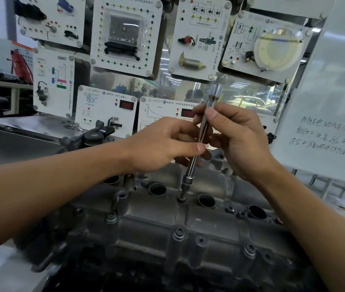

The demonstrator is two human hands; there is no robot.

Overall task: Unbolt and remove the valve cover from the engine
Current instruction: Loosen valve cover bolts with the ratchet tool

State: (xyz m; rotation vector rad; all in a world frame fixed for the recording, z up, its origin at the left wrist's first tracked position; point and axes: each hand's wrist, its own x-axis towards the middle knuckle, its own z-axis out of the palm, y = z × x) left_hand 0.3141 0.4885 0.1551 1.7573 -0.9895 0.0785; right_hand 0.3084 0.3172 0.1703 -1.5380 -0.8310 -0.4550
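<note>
A grey cast valve cover (150, 220) with several round plug wells lies across the engine below me. A long chrome extension bar (192, 165) stands tilted on a bolt (181, 198) near the cover's middle, its socket end seated on the bolt head. My left hand (165, 144) pinches the bar's middle between thumb and fingers. My right hand (234, 135) pinches the bar higher up, below its wide top end (215, 90). More bolts show along the near edge, such as one bolt (179, 232) at the front.
Training boards with sensors and wiring diagrams (125, 32) hang on the wall behind the engine. A whiteboard (323, 114) with handwriting leans at the right. A metal cabinet (22, 133) stands at the left, behind the engine.
</note>
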